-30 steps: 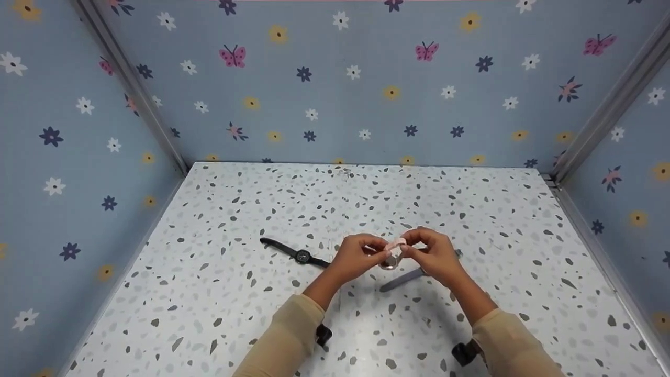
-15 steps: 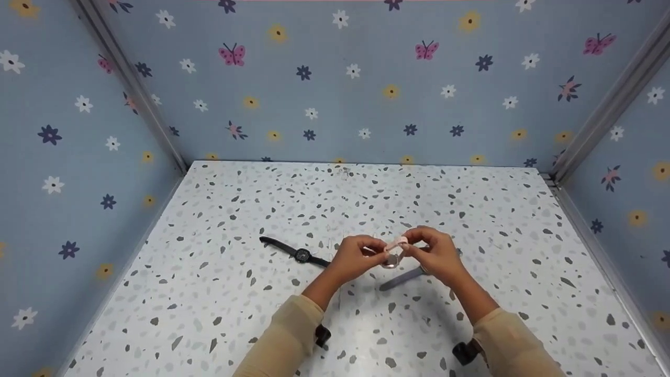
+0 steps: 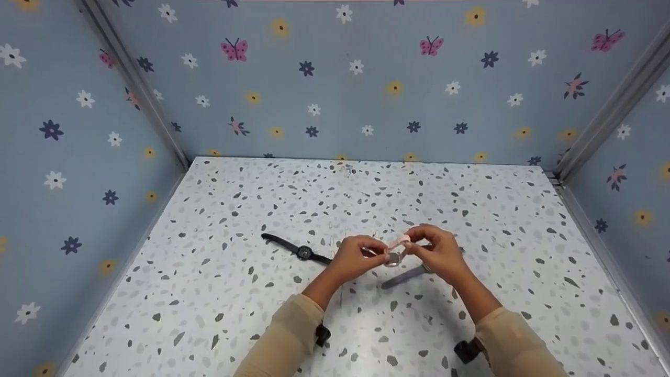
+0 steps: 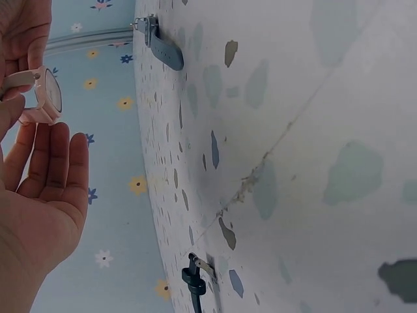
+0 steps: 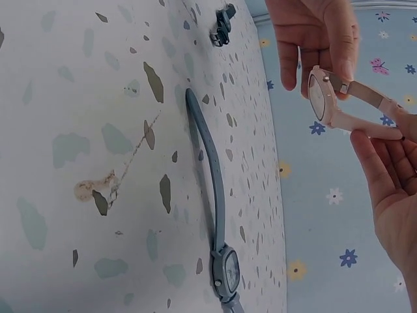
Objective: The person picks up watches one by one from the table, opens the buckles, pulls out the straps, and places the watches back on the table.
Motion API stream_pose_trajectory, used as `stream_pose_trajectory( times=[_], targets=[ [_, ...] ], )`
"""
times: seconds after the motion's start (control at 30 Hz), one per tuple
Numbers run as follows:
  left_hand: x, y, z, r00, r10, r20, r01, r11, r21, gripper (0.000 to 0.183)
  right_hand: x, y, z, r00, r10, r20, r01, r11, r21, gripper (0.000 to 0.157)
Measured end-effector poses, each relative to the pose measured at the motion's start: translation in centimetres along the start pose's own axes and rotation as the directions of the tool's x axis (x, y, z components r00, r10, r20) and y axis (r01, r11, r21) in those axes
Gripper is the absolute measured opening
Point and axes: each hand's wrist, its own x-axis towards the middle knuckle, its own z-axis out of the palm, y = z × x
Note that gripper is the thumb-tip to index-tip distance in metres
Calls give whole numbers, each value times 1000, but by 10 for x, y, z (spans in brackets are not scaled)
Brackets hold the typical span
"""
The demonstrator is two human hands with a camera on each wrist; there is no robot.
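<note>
A pale pink wristwatch [image 5: 321, 98] is held up above the table between both hands, its strap bent round into a loop. My left hand [image 3: 357, 257] pinches the strap near the watch case, thumb on top, as the right wrist view shows. With thumb and fingertips my right hand [image 3: 438, 255] grips the strap's far end, where the two strap parts meet. In the left wrist view the round case [image 4: 49, 95] faces outward and down. Below the right hand lies a grey-blue watch [image 5: 225, 267], partly hidden by that hand in the head view.
A black watch [image 3: 304, 253] lies stretched out left of the hands, its near end hidden behind the left hand. The speckled white table [image 3: 235, 209] is bounded by flowered blue walls [image 3: 335, 78] at the back and both sides.
The head view has tilted slightly, so the scene sits a little higher. Both hands keep their hold on the pink watch, with only slight finger movement at the strap.
</note>
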Motion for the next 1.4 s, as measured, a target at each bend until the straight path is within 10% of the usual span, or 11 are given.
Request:
stream_pose_trajectory(
  times=[0.33, 1.4],
  targets=[
    [-3, -8, 1, 999, -53, 9, 52, 998, 40, 15, -5, -30, 3, 1000, 1, 23, -2, 1000, 7, 14],
    [8, 12, -4, 999, 12, 45, -17, 993, 115, 18, -5, -27, -1, 999, 20, 47, -22, 999, 38, 17]
  ],
)
